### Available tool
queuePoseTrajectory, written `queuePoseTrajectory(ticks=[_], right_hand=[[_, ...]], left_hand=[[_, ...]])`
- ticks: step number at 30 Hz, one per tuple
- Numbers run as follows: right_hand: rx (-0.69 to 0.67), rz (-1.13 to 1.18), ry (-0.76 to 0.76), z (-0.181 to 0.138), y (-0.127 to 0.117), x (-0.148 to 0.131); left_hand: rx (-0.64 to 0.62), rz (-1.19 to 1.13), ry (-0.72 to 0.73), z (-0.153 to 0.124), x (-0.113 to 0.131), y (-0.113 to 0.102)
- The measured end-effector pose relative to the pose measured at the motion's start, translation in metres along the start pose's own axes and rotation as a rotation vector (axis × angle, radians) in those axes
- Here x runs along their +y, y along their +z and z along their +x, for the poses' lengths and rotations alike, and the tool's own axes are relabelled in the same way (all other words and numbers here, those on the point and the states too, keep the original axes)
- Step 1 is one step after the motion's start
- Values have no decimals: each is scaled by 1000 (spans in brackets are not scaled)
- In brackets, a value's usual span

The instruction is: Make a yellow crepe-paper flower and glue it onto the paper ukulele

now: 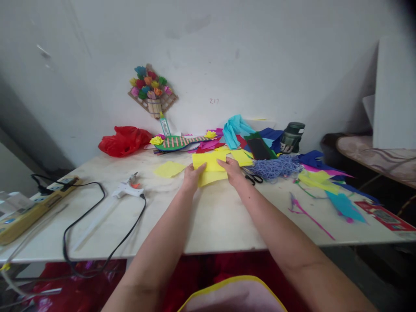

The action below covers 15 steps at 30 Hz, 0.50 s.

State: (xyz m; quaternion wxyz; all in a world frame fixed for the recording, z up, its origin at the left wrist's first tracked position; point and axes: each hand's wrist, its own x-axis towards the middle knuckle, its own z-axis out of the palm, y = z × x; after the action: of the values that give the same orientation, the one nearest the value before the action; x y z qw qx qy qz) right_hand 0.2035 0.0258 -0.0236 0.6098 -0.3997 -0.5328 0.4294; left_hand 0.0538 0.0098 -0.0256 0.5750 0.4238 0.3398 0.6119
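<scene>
A folded sheet of yellow crepe paper point(210, 163) is stretched between my two hands over the middle of the white table. My left hand point(194, 173) pinches its left edge, thumb on top. On the opposite edge, my right hand point(232, 170) grips it the same way. The fingers beneath the paper are hidden. A loose yellow piece point(169, 169) lies to the left of my left hand. Black-handled scissors point(254, 178) rest just right of my right hand, partly covered by a heap of blue-purple shredded strands point(276, 167).
A white glue gun point(128, 189) with a black cord lies left, near a power strip point(35, 208). Behind are a red plastic bag point(125, 141), a woven green-rimmed craft piece point(182, 142), coloured papers point(237, 130) and a dark jar point(291, 138). Paper flowers point(151, 84) hang on the wall.
</scene>
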Motion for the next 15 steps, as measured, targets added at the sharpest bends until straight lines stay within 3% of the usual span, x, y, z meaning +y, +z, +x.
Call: queuePoseTrajectory(ticks=[5, 10, 15], right_hand=[[-25, -106, -151, -1, -2, -8], [-215, -440, -368, -3, -8, -12], [-304, -555, -434, -1, -5, 4]], left_hand=[[73, 28, -39, 1, 2, -2], [118, 60, -40, 3, 3, -6], [148, 44, -65, 1, 7, -6]])
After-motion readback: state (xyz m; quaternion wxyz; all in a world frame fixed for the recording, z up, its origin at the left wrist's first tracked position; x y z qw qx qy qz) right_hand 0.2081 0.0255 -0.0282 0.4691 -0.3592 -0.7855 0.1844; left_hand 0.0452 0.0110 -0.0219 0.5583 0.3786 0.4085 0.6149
